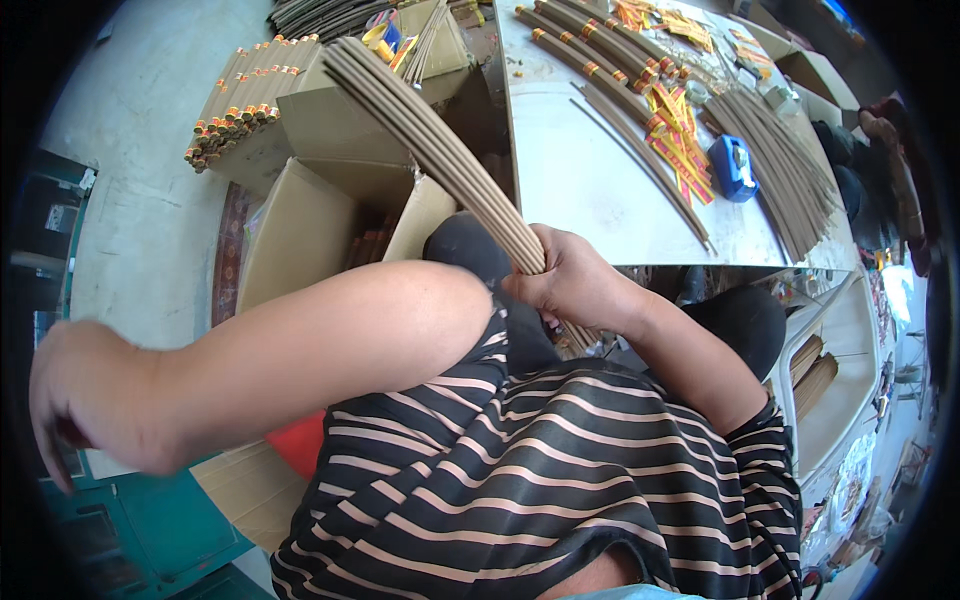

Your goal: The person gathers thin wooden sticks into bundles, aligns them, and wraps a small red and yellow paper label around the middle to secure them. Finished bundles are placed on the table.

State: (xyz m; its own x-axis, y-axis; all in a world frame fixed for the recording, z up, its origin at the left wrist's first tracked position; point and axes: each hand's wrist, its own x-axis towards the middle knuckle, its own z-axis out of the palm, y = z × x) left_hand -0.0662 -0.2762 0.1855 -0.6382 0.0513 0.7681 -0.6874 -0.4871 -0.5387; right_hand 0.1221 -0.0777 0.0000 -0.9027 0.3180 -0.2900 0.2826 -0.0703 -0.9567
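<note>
A thick bundle of long brown incense sticks (435, 150) slants up and to the left from my right hand (575, 280), whose fingers wrap round its lower end. The short ends of the bundle poke out below that fist. My left arm reaches far out to the left. At its end my left hand (90, 400) is slightly blurred, with its fingers hanging down and a gap between them; nothing shows in it. Beneath my left forearm stands an open cardboard box (290, 230) with dark reddish-brown bundles inside.
On the white table (570, 170) lie loose incense sticks (775, 165), banded bundles (590, 45), yellow-and-red paper strips (685, 150) and a blue tape dispenser (735, 168). Banded rolls (250, 90) are stacked on a carton at the far left. A green cabinet (170, 525) stands at the lower left.
</note>
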